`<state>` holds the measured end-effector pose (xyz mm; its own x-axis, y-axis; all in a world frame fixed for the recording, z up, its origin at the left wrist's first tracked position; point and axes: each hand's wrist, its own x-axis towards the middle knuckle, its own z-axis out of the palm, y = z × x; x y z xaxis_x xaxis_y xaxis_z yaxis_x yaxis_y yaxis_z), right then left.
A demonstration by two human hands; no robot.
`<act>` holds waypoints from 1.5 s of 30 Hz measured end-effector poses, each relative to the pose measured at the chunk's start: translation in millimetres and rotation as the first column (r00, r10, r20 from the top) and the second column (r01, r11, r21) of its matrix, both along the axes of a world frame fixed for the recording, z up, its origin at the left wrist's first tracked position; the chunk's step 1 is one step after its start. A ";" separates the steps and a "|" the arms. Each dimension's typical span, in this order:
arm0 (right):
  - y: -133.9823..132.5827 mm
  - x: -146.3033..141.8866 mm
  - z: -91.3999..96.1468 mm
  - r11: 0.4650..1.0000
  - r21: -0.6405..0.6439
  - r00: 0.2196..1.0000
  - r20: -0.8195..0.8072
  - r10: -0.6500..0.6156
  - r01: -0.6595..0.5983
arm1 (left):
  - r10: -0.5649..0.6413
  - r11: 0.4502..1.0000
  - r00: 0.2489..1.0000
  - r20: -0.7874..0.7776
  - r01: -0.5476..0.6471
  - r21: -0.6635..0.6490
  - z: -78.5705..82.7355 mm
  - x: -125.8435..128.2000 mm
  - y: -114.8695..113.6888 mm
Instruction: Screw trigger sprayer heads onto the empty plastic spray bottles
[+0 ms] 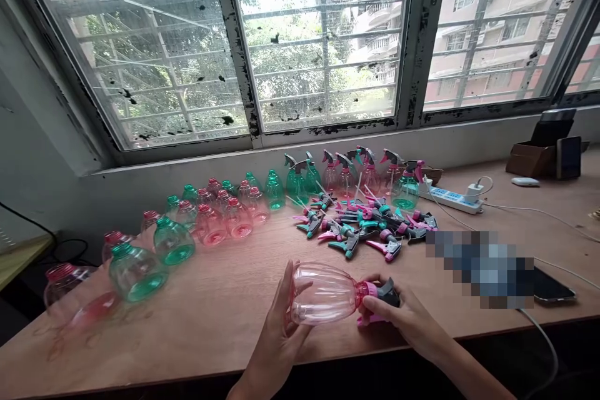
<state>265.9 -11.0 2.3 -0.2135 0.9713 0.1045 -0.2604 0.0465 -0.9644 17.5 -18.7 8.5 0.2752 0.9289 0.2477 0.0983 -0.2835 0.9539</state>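
A clear pink spray bottle (323, 294) lies sideways between my two hands, above the front of the table. My left hand (284, 328) cups its base, fingers behind and thumb below. At the neck, my right hand (391, 309) is closed round the grey and pink spray head (387, 292), whose pink trigger points down. Beyond my hands lies a heap of loose spray heads (360, 219) in grey, pink and teal. To the left stand several pink bottles (239, 219) and green bottles (138, 275) without spray heads.
Along the wall stand several bottles with spray heads (344, 178). At the right are a power strip (452, 198) with cables, a phone (553, 284) beside a blurred patch, a white mouse (525, 182) and a brown box (529, 157). The table's front edge runs below my hands.
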 end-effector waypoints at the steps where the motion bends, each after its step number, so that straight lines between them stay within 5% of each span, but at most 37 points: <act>1: 0.2 0.2 -0.4 1.000 0.002 1.000 0.008 0.006 -0.006 | 0.001 1.000 1.000 -0.002 -0.001 0.006 -1.7 -0.4 0.4; 14: 0.1 0.7 -1.7 0.999 0.006 0.999 0.002 0.046 -0.046 | 0.015 1.000 1.000 0.021 -0.015 -0.019 -11.9 -3.9 6.0; 24: 4.3 1.9 -7.6 0.998 -0.013 0.997 -0.051 0.052 -0.053 | -0.067 0.998 0.997 0.037 0.066 0.014 -1.3 -1.4 -1.6; 32: 3.9 1.1 -9.4 0.998 -0.003 0.998 -0.035 0.057 -0.057 | -0.099 0.995 0.995 0.016 0.099 0.031 -17.0 -6.0 4.1; 37: 2.9 0.2 -6.7 0.998 -0.030 0.996 -0.068 0.055 -0.057 | -0.075 0.995 0.996 0.055 0.079 -0.064 -17.0 -5.7 7.1; 42: 2.7 -0.3 -7.4 0.998 -0.009 0.996 -0.071 0.060 -0.061 | -0.016 0.998 1.000 -0.002 0.016 0.057 -20.4 -7.1 5.2; 45: 2.1 -0.3 -7.3 0.999 0.000 0.997 -0.055 0.053 -0.053 | -0.045 0.999 0.999 0.030 0.045 -0.008 -19.3 -8.0 3.5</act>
